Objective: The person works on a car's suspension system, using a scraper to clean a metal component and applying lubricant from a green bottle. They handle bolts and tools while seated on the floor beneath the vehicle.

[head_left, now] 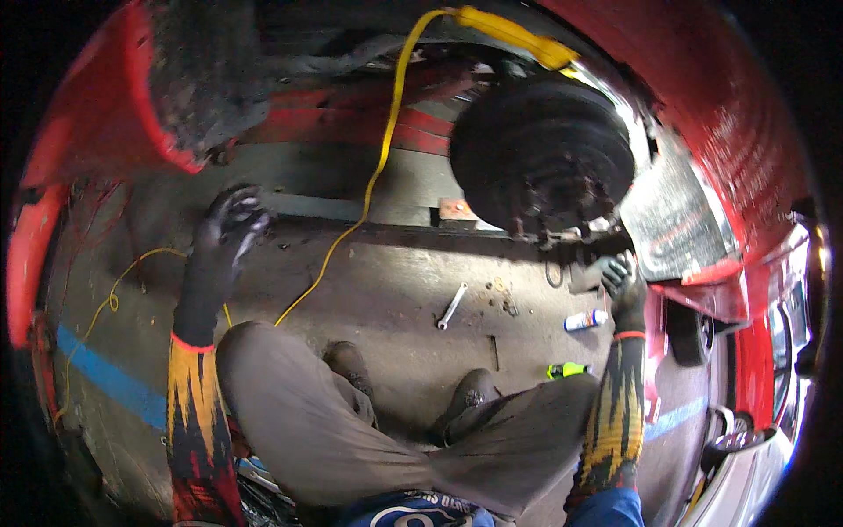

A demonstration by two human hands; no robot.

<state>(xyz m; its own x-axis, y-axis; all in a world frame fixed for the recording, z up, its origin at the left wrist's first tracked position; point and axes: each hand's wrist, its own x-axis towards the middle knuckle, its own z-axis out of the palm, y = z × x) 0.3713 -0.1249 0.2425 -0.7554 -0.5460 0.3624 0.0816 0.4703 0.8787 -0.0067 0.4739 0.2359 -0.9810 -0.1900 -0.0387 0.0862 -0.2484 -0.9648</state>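
My left hand [235,220], in a dark glove, is raised over the floor at the left. Its fingers are loosely bent and apart, with nothing visible in them. My right hand [622,286], gloved too, is below and right of a dark, round brake drum [540,145] with studs on its face. Its fingers are curled in, but what they hold, if anything, I cannot make out. A white and blue spray can [585,321] lies close by on the floor. Further left lie a combination wrench [453,306] and a few small dark pieces [509,303].
A yellow work light [514,37] hangs above the drum, its yellow cord [386,149] running down to the floor. Red car bodywork [738,114] arches overhead. A bright green and black item [567,371] lies by my right knee. A dark bent rod [493,351] lies between my feet.
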